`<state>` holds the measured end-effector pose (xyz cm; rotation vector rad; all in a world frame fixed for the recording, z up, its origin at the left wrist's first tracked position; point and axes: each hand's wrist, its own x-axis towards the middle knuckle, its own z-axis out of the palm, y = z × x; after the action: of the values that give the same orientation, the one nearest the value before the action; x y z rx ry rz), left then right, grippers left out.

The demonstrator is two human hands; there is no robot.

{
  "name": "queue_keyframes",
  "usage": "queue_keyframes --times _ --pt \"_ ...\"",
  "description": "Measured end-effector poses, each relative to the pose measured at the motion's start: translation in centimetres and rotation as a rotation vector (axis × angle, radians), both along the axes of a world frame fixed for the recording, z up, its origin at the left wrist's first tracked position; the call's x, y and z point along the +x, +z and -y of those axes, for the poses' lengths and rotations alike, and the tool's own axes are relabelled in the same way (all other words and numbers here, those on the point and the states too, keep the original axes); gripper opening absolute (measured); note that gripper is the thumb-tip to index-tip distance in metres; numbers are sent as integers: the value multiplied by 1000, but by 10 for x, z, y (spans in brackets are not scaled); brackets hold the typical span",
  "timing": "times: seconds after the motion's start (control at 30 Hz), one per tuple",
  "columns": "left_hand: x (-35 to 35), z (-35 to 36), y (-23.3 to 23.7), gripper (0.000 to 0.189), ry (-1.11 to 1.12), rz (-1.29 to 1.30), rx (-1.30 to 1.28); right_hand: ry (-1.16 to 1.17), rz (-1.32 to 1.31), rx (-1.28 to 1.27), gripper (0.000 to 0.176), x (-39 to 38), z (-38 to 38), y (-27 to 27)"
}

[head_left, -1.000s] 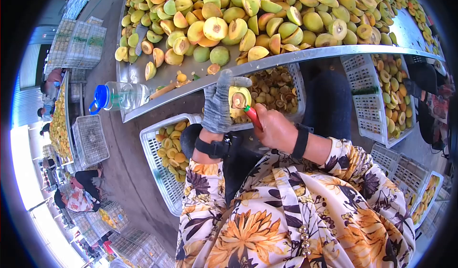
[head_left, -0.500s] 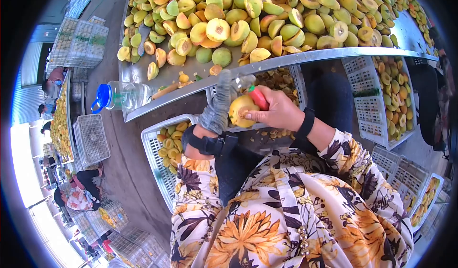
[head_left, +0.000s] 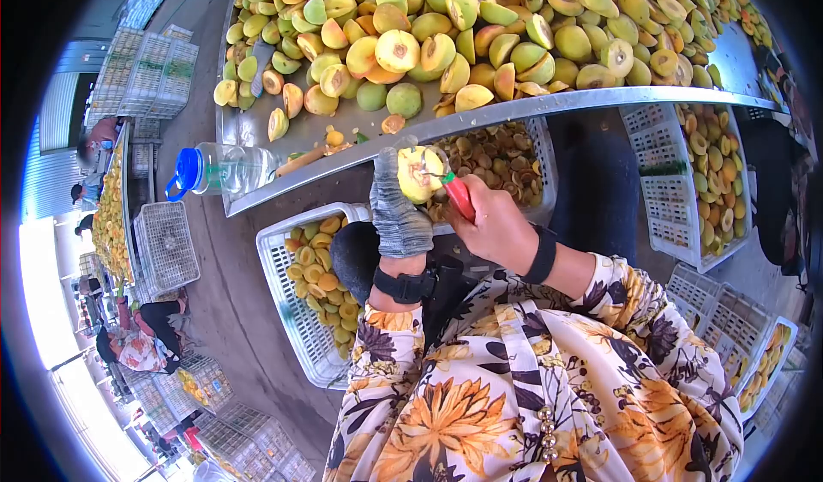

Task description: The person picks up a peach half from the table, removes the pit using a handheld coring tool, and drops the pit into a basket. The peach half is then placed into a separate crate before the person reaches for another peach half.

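My left hand (head_left: pixel 399 212), in a grey knitted glove, is closed around a yellow peach (head_left: pixel 415 177) just below the table's metal edge. The fruit's pale cut flesh faces up, with a brownish middle. In my bare right hand (head_left: pixel 497 229) is a knife-like tool (head_left: pixel 459 195) with a red handle and a green collar. Its metal tip touches the cut face of the peach; the blade's exact shape is hard to make out. Right under both hands stands a crate of brown peach scraps (head_left: pixel 493 160).
Halved peaches (head_left: pixel 514 27) are heaped on the metal table (head_left: pixel 334 120). A clear bottle with a blue cap (head_left: pixel 231 169) lies at its left corner. White crates (head_left: pixel 279 289) of peach halves stand at my left and right. People (head_left: pixel 150 345) sit farther left beside stacked crates.
My left hand has turned the peach so its cut face shows, where skin showed before. The tool's tip has come onto that face. My left forearm has shifted right.
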<state>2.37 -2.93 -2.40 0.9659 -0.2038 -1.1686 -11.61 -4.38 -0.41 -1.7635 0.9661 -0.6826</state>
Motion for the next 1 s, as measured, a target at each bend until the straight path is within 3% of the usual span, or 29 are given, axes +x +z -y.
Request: queue_keyframes --times 0.27,0.63,0.7,0.77,0.87,1.0 --pt "-6 -1 -6 32 -23 172 -55 99 -83 -7 21 -7 1 -5" --pt "-26 8 -6 33 37 339 -118 40 -90 132 21 -9 -14 -1" --pt "-18 8 -7 45 -93 331 5 33 -79 159 22 -9 -14 -2" --pt "-10 10 -7 44 -109 265 15 98 -105 111 24 -9 -10 -4" --pt "2 11 6 42 -334 332 94 204 -168 62 25 -10 -5 -13" --pt "3 10 0 45 -278 269 84 202 -148 10 24 -7 1 -22"
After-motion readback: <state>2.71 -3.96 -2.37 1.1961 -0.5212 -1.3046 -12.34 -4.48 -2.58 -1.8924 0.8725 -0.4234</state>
